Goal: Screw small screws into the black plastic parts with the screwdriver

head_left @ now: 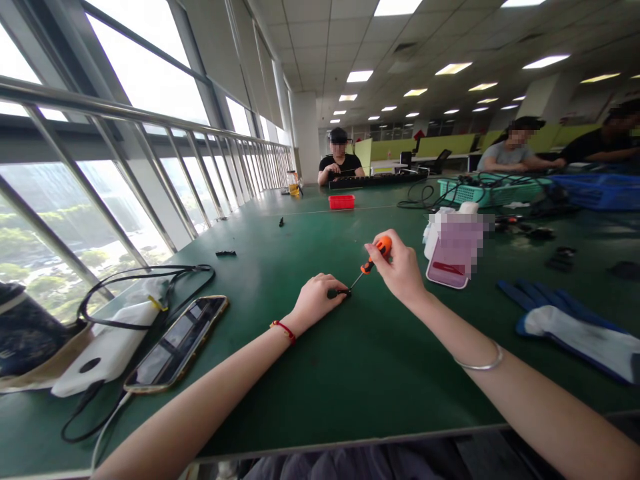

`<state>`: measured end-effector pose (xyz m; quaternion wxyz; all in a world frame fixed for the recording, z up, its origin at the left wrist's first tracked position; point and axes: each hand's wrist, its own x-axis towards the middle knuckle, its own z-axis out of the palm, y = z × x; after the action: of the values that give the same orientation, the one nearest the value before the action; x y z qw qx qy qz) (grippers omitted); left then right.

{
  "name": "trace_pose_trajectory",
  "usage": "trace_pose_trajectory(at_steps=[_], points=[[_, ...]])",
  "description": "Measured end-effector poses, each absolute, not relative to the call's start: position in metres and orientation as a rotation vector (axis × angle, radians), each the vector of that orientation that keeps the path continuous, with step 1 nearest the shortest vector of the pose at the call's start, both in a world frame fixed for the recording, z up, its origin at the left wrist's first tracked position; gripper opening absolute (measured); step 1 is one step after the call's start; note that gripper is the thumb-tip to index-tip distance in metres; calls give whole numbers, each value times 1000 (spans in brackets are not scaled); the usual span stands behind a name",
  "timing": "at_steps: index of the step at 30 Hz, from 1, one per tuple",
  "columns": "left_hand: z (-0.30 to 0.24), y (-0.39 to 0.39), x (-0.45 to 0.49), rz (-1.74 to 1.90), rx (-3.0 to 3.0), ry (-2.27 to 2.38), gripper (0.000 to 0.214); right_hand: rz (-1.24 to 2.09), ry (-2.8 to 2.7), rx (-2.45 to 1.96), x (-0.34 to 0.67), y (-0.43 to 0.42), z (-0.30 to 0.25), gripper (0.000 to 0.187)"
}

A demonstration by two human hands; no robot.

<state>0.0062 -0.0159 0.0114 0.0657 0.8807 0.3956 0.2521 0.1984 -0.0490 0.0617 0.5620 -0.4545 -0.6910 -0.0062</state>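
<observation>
My right hand (401, 267) grips a screwdriver (383, 248) with an orange and black handle, tilted so its thin shaft points down and to the left. The tip meets a small black part (342, 292) on the green table. My left hand (317, 299) pinches that part between thumb and fingers, holding it low at the tabletop. Fingers cover some of the part, so its exact kind does not show.
On the left lie a smartphone (177, 343), a white power bank (107, 347) and black cables. A red tray (341, 202) stands farther back. To the right are a pink phone (450, 257), a blue-and-white glove (575, 330) and a green basket (500, 193). Co-workers sit beyond.
</observation>
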Motion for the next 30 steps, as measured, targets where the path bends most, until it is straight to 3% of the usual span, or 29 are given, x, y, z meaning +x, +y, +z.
trace_pose_trajectory(at_steps=[17, 24, 30], points=[[8, -10, 4, 791, 2448, 1177, 15, 140, -1621, -1127, 199, -48, 63, 26], [6, -10, 4, 803, 2386, 1192, 13, 174, -1612, -1112, 200, -49, 63, 14], [6, -6, 5, 753, 2392, 1201, 14, 69, -1641, -1259, 193, -54, 66, 24]])
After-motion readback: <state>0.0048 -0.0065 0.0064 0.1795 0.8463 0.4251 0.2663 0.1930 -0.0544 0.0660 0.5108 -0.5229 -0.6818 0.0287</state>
